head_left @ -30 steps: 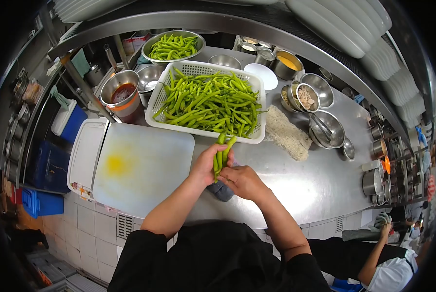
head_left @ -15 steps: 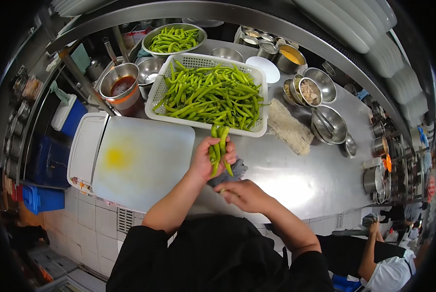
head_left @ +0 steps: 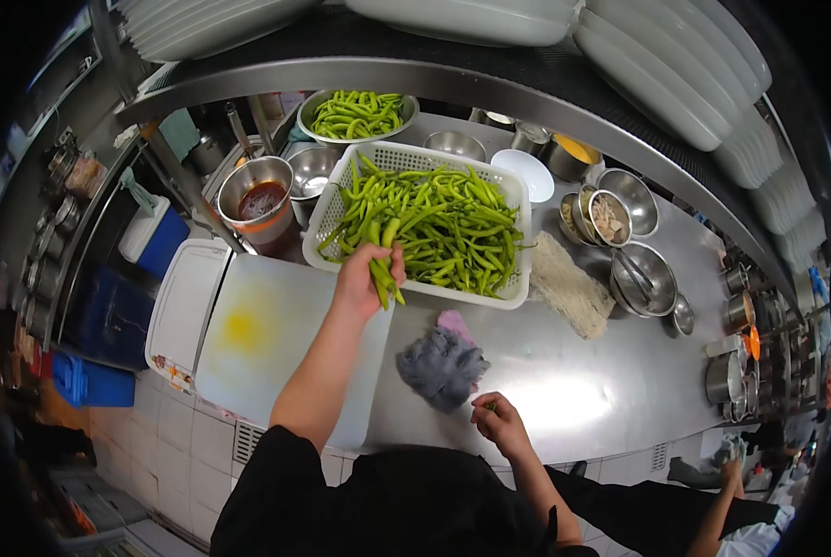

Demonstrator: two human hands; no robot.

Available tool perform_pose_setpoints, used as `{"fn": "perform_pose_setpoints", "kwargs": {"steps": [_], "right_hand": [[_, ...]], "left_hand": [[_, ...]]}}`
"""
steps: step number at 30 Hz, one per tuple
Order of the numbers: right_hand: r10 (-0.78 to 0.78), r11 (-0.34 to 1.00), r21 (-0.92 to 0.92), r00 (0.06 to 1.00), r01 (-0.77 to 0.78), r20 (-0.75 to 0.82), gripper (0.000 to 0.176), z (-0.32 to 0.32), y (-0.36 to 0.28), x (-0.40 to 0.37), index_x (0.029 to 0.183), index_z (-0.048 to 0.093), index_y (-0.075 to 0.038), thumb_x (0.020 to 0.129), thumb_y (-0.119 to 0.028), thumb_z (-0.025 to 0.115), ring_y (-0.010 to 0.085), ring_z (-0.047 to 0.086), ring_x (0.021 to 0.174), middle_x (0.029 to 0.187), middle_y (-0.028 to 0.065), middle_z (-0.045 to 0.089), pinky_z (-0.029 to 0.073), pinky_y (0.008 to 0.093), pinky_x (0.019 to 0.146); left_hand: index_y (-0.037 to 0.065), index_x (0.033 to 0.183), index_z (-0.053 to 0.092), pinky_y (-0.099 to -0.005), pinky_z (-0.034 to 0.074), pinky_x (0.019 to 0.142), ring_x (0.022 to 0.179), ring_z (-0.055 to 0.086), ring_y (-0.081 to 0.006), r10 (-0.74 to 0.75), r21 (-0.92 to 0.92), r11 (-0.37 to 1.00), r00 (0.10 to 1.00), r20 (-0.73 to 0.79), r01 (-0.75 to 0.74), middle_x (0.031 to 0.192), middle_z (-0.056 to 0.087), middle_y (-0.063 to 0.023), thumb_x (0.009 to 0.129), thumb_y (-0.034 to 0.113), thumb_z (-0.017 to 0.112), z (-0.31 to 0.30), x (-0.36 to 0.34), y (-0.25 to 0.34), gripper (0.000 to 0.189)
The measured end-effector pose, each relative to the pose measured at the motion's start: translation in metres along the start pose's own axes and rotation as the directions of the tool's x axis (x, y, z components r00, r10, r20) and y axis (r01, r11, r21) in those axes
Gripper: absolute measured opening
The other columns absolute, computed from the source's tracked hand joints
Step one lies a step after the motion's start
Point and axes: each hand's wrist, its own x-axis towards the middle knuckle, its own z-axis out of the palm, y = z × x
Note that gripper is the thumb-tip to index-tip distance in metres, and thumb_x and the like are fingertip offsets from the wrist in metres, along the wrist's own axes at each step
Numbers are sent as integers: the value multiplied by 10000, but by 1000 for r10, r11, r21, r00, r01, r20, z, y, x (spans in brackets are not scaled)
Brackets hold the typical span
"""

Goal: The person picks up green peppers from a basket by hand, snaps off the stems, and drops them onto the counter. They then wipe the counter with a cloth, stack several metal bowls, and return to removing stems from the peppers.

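My left hand (head_left: 367, 276) grips a small bunch of green chillies (head_left: 383, 276) and reaches forward to the near left edge of the white basket (head_left: 518, 295), which is heaped with green chillies (head_left: 434, 226). My right hand (head_left: 497, 422) is low, near the counter's front edge, with its fingers pinched on a small green piece (head_left: 490, 406), perhaps a stem. A crumpled grey-and-pink cloth (head_left: 443, 364) lies on the steel counter between my hands.
A white cutting board (head_left: 276, 343) lies left of the cloth. A steel bowl of green chillies (head_left: 357, 113), a pot of red sauce (head_left: 261, 198), several steel bowls and a beige mat (head_left: 565, 285) surround the basket. Another person's arm (head_left: 727, 483) is at lower right.
My left hand has carried the chilli bunch up and left to the basket's edge. My right hand has pulled back toward the counter's front edge, and the cloth now lies uncovered.
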Motion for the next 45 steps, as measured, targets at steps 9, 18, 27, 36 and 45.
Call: {"fn": "perform_pose_setpoints", "kwargs": {"steps": [9,18,27,36,45], "right_hand": [[58,997,-37,979,-67,-195,142,-1,22,1,1003,542,-40,881,-101,580,50,419,501,708,12,545,314,197,439],[111,994,30,914,-108,-391,140,12,21,-14,986,547,-40,878,-119,587,57,427,499,705,15,549,314,205,425],[-214,973,-35,837,228,-503,434,33,-37,6,1016,529,-14,1005,-407,345,90,426,498,737,64,548,324,225,431],[-688,85,-808,621,583,376,277,129,-79,21,1025,622,-58,756,-69,688,309,557,1052,1089,111,616,479,391,805],[-491,483,-604,767,634,413,208,85,-18,-38,1046,639,-36,857,-122,646,186,642,786,910,97,657,502,276,683]], "left_hand": [[30,833,542,-318,462,535,618,544,-214,168,229,968,948,-269,-106,715,556,-113,819,101,549,-46,178,91,73],[52,978,597,-323,490,634,742,599,-224,464,741,671,773,-433,12,850,620,-108,903,210,482,-93,339,170,210],[79,1079,604,-351,498,718,823,616,-215,524,940,187,839,149,-284,906,647,-80,944,241,436,13,176,84,270],[26,1072,598,-407,427,971,1111,556,-266,-482,-345,823,876,-5,451,1180,600,-142,962,350,437,0,-112,-82,378],[114,664,457,-256,266,355,456,427,-143,-391,-281,904,889,-240,322,608,455,-38,908,321,549,-25,-213,-101,332]]}}
